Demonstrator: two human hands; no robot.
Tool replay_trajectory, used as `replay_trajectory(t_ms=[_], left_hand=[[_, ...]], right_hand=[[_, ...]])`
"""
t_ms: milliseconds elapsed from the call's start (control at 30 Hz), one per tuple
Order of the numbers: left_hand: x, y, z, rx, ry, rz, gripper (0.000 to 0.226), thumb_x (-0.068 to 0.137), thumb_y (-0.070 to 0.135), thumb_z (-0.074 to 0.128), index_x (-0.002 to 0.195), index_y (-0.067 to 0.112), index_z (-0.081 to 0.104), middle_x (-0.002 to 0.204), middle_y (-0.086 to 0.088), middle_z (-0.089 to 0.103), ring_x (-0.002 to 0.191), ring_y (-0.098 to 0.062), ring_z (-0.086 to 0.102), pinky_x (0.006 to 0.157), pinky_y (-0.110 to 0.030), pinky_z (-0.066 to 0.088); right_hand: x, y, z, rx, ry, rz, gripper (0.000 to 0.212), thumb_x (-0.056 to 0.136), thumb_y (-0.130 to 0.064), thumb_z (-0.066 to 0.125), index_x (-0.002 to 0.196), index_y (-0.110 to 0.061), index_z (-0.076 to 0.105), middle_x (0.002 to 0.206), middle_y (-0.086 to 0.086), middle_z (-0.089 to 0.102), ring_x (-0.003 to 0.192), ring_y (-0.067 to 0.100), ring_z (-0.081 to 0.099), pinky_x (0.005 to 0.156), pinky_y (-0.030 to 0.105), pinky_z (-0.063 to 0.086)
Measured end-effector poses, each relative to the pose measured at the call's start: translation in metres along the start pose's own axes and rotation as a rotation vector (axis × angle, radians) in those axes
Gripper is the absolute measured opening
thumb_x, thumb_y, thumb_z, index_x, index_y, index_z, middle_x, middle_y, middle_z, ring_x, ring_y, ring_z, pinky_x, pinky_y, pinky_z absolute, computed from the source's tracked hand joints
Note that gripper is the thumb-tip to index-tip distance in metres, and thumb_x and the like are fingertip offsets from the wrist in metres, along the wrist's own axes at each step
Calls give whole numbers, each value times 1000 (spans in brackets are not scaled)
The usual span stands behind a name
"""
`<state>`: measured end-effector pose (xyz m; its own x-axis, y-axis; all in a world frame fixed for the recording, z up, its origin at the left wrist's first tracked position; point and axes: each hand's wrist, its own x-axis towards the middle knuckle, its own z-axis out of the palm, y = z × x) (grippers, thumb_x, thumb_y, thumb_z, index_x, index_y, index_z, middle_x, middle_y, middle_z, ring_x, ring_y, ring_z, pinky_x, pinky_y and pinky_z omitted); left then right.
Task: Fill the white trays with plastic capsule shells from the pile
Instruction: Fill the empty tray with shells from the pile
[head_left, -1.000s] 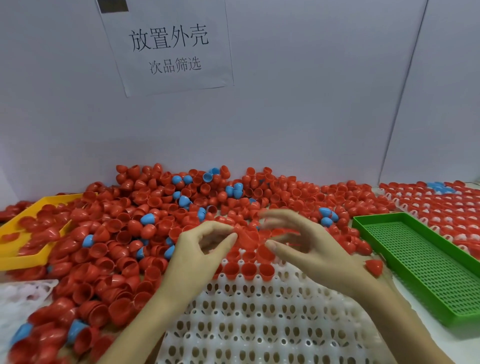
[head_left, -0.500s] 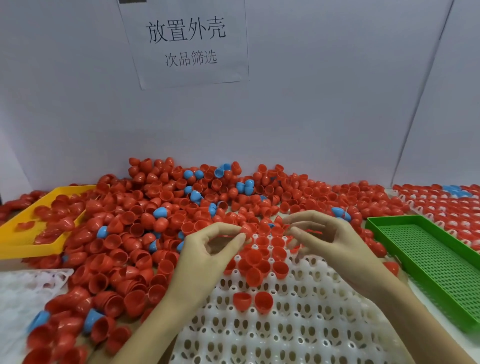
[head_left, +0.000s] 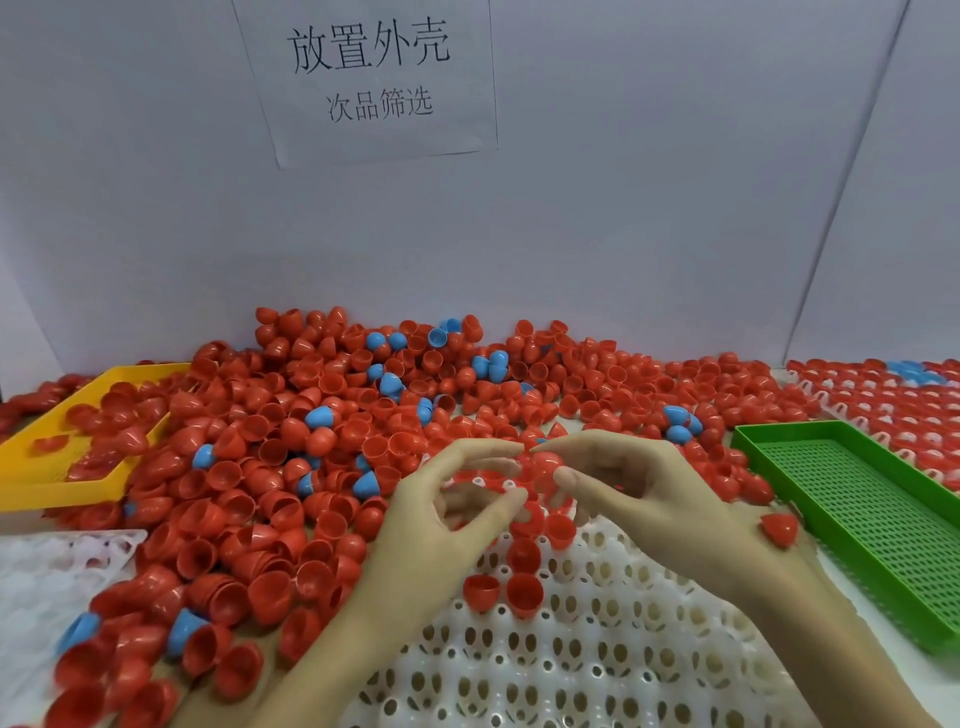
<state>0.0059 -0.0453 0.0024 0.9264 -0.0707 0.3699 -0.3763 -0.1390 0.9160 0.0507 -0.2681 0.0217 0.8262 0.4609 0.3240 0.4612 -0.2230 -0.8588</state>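
- Since half a second ago, both hands have drawn closer together above the far end of the white tray (head_left: 597, 670), and more of the tray's bare holes show in front of the wrists.
- The right hand (head_left: 654, 499) now pinches a red shell (head_left: 544, 464) between thumb and forefinger, a grip closed on the shell; earlier no shell showed clearly in those fingers.
- The left hand (head_left: 441, 519) curls thumb and forefinger toward each other with a gap between; whether this grip holds anything cannot be told.
- The held shell shows its rounded dome toward the camera; which way its open mouth faces cannot be told.
- The shell is glossy red plastic, shaped like half an egg.
- It hangs over the tray's far edge, just beside the pile of shells (head_left: 363, 441).
- The pile is mostly red with a few blue shells, spread across the table to the back wall.
- A few red shells sit in the tray's holes near the fingers, several with the dome up.
- A yellow tray (head_left: 31, 467) lies at the left, partly covered by shells.
- A green mesh tray (head_left: 883, 519) lies at the right.
- A paper sign (head_left: 369, 73) with printed characters hangs on the wall.
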Motion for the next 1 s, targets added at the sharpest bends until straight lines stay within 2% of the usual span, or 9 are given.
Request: replay_trajectory(t_ms=[133,233,333,400,567,633,733,833,1000], left_hand=[[-5,5,6,309,-8,175,37,89,27,82,122,39,71,120,14,65,98,-11,74,84,-22,59],[1,9,-5,380,141,200,29,89,29,77,115,39,71,108,18,70,88,-6,73,76,-21,61],[15,9,-58,682,451,169,50,95,25,70,144,26,57,120,1,72,97,-9,72,88,-30,61],[15,7,-87,1010,488,80,74,97,20,70,162,18,33,127,-15,67,109,-29,68,94,-43,57],[9,8,-66,1274,354,50,47,94,22,71,137,5,64,138,-19,63,124,-38,62,103,-53,52],[6,13,-47,1207,292,171,40,92,22,74,130,10,69,134,-12,66,124,-29,63,106,-42,50],[-5,13,-16,959,2,304,23,96,37,68,116,27,73,113,16,67,106,2,57,97,-17,41],[-12,-1,1,880,-232,231,22,98,55,61,105,37,71,105,25,57,105,3,51,95,-17,41],[-10,-13,-1,763,-220,153,18,96,45,70,104,31,74,107,23,53,103,0,56,89,-17,48]], right_hand=[[-1,1,4,-12,-81,37,23,104,-33,64,119,-25,78,96,2,81,81,21,76,71,29,60],[0,1,3,45,-89,56,30,106,-35,55,118,-18,77,96,6,80,81,24,77,68,27,60],[2,5,-9,15,5,84,29,108,-30,52,116,-17,77,90,7,80,76,24,77,63,24,58],[3,7,-12,-14,29,87,27,109,-28,53,113,-18,77,87,7,79,73,23,75,62,22,56],[2,12,-7,-92,-18,93,24,108,-28,55,108,-19,78,84,3,78,68,18,74,59,21,53],[2,14,-6,-111,-33,91,23,107,-30,57,108,-21,78,84,2,78,66,16,73,59,20,53],[2,21,-4,-171,-27,72,18,107,-22,61,106,-26,78,84,-3,78,68,13,73,61,19,53],[2,26,-1,-370,-1,3,24,101,-16,70,111,-37,77,94,-17,75,85,10,72,70,20,54],[2,26,6,-570,-182,-112,43,100,-13,70,129,-45,71,128,-30,64,118,1,59,83,18,51]])
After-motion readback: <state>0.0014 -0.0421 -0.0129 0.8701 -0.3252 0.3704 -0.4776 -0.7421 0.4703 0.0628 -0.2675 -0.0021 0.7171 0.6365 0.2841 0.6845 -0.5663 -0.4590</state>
